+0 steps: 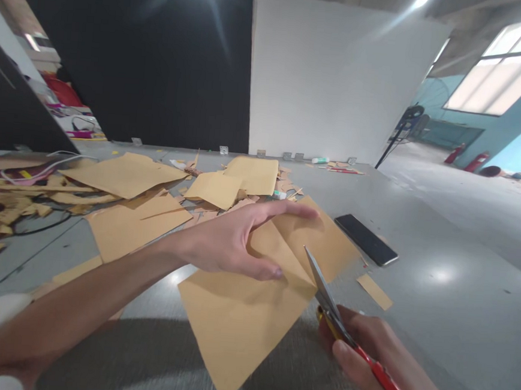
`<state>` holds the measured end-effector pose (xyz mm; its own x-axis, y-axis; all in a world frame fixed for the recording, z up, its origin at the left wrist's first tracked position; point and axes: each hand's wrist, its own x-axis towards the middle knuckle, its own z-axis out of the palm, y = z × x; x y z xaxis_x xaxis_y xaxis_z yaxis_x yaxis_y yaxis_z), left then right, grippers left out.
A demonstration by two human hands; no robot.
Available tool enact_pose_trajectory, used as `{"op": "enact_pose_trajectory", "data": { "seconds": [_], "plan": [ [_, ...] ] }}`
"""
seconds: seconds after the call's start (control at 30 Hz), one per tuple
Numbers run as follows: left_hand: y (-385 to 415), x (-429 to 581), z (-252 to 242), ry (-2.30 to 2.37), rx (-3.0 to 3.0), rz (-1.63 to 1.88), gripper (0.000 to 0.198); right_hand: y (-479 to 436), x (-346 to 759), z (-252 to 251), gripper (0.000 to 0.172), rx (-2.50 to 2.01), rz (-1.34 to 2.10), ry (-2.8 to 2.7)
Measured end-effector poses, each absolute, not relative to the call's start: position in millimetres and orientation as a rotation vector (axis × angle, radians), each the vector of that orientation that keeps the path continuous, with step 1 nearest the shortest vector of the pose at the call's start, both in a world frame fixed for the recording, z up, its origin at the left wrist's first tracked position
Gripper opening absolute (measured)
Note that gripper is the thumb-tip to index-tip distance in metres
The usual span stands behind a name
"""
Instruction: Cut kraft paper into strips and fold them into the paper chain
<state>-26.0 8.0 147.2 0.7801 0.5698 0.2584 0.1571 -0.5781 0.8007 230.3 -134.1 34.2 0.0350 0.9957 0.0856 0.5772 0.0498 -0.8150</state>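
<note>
My left hand [234,238] holds a large sheet of brown paper [242,314] up off the grey floor, thumb on the near side and fingers behind its folded upper part. My right hand [365,353] grips red-handled scissors [328,302] at the sheet's right edge. The metal blades point up and to the left, and their tips lie against the paper.
A black phone [365,239] lies face up on the floor to the right, with a small paper offcut [374,291] near it. Several brown sheets and scraps [125,190] are strewn to the left and behind. A black panel [140,59] and a white panel [332,80] stand at the back.
</note>
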Motion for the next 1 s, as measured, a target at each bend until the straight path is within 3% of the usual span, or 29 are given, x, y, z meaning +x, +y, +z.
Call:
{"op": "enact_pose_trajectory", "data": {
  "seconds": [0.6, 0.9, 1.0],
  "plan": [
    [8.4, -25.7, 147.5, 0.496, 2.149, 0.647, 0.069, -129.8, 225.7, 48.3, 0.042, -1.652, 0.737, -1.644],
    [9.1, -26.2, 146.0, 0.493, 2.126, 0.653, 0.070, -133.5, 243.4, 32.3, 0.067, -1.485, 1.030, -1.600],
    [10.1, -26.7, 145.8, 0.505, 2.141, 0.658, 0.070, -131.0, 254.5, 27.1, 0.067, -1.350, 1.128, -1.720]
  ]
}}
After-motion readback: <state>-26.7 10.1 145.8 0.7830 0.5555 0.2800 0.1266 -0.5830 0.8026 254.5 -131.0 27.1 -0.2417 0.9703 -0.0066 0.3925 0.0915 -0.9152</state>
